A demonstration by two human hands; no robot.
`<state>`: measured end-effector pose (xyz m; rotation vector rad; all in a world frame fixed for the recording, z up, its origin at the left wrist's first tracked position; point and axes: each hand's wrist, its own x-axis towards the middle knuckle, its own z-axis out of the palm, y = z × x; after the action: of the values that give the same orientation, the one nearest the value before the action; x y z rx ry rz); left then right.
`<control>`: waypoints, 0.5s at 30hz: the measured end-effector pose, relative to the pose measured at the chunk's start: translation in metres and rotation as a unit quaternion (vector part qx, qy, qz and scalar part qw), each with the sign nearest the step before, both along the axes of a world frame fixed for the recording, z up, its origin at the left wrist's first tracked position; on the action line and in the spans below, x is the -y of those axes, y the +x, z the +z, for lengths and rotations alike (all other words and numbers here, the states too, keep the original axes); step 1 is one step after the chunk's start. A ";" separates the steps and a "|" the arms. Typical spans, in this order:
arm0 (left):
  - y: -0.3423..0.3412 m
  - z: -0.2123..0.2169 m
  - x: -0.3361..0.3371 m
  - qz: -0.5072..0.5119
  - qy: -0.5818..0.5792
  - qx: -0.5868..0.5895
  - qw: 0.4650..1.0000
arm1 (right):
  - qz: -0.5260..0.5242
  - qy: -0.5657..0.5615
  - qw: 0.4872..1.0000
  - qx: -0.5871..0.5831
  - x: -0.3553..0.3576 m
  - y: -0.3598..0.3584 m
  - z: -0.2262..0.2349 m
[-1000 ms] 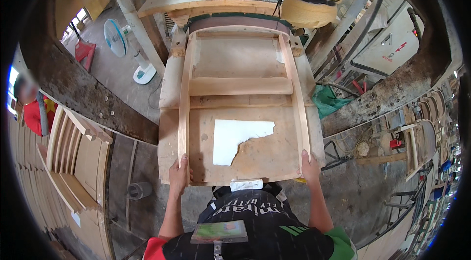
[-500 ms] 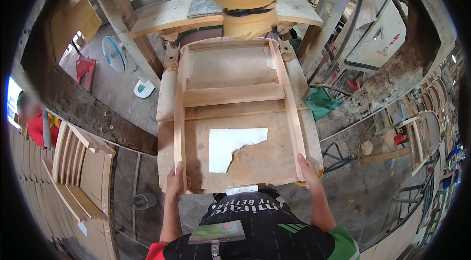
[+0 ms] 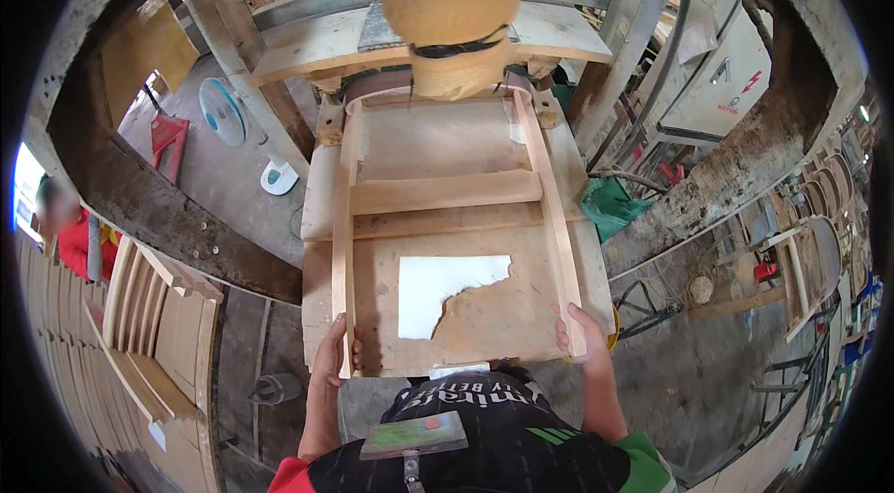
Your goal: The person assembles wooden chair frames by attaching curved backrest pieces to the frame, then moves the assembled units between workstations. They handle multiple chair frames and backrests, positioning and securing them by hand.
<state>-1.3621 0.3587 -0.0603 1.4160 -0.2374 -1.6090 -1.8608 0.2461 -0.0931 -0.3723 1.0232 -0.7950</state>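
Carefully now: keep the wooden chair frame (image 3: 447, 204) flat on the worn workbench (image 3: 484, 325), far end tucked under the padded yellow drum (image 3: 447, 0). Left hand (image 3: 332, 358) clasped on the near end of the left rail, right hand (image 3: 582, 339) wrapped round the right rail; press evenly, feed straight toward the drum.

A: What kind of place?
B: Woodworking workshop. Bare timber surface (image 3: 484, 316) under a belt sander (image 3: 447, 74), dust bag (image 3: 445, 0) above.
A: Anything else?
B: Stacked chair parts (image 3: 149, 325) left, chair frames (image 3: 819, 242) right, dusty floor (image 3: 223, 176).
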 end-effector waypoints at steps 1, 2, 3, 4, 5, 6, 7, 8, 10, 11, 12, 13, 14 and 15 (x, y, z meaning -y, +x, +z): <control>0.000 0.001 0.001 0.007 0.018 0.016 1.000 | -0.001 0.004 1.000 -0.007 0.000 0.002 0.003; 0.000 0.002 0.000 0.004 0.023 0.022 0.999 | -0.002 0.009 1.000 -0.014 0.000 0.003 0.006; 0.000 0.004 0.001 0.002 0.027 0.028 0.999 | -0.003 0.012 1.000 -0.020 0.000 0.005 0.009; 0.000 0.006 0.002 -0.001 0.032 0.034 0.999 | -0.005 0.012 1.000 -0.025 -0.001 0.006 0.012; 0.001 0.007 0.002 -0.001 0.025 0.037 0.999 | -0.009 0.013 0.999 -0.027 -0.003 0.006 0.015; 0.002 0.009 0.002 0.000 0.018 0.040 0.999 | -0.013 0.014 0.999 -0.030 -0.002 0.008 0.017; 0.001 0.009 0.001 -0.003 0.012 0.041 0.999 | -0.015 0.016 0.999 -0.027 -0.003 0.008 0.019; 0.001 0.010 0.001 -0.006 0.007 0.041 0.999 | -0.016 0.018 0.999 -0.024 -0.003 0.008 0.020; 0.004 0.010 0.000 -0.006 0.019 0.045 0.999 | -0.017 0.020 0.999 -0.021 -0.002 0.009 0.020; 0.005 0.010 -0.001 -0.004 0.018 0.040 0.999 | -0.017 0.020 0.999 -0.022 -0.002 0.010 0.020; 0.006 0.009 -0.002 -0.003 0.018 0.036 0.999 | -0.016 0.021 0.999 -0.022 -0.001 0.010 0.020; 0.005 0.010 -0.001 -0.003 0.019 0.041 0.999 | -0.017 0.023 0.999 -0.023 -0.001 0.007 0.017; 0.004 0.010 0.000 -0.004 0.020 0.047 0.999 | -0.017 0.026 0.999 -0.024 -0.001 0.005 0.015; 0.004 0.010 0.002 -0.005 0.021 0.052 0.998 | -0.018 0.029 0.999 -0.025 -0.002 0.002 0.012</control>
<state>-1.3585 0.3569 -0.0503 1.5352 -0.2728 -1.5575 -1.8584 0.2481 -0.0809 -0.3264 1.1007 -0.7907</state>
